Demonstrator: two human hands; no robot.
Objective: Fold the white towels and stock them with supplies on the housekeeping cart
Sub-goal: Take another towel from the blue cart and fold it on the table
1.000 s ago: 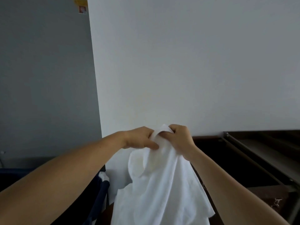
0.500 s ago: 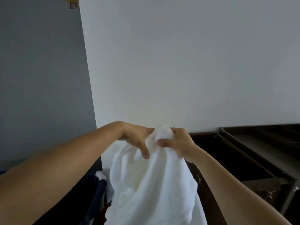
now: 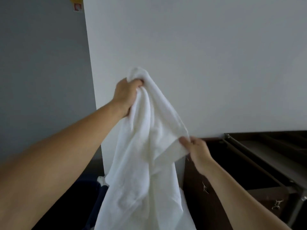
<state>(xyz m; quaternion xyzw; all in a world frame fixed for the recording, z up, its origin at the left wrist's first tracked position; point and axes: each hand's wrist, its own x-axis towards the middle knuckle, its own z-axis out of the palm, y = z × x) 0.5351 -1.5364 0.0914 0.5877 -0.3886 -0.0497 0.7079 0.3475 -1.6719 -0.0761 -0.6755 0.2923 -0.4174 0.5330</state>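
Towel point(image 3: 146, 163) hung unfolded in the air before the person, its lower part falling beside a dark bin point(image 3: 93, 205). The left hand point(image 3: 126, 95), raised, gripped a bunched corner in curled fingers; the right hand point(image 3: 196, 150), lower, pinched an edge. This looked like opening out (no fold made yet). Next, the right hand would need to slide to the far corner and pull taut. Beyond stood the cart point(image 3: 265, 156), against the wall point(image 3: 199, 63).

White towel point(image 3: 146, 163), crumpled, hanging loosely in mid-air, top corner bunched.
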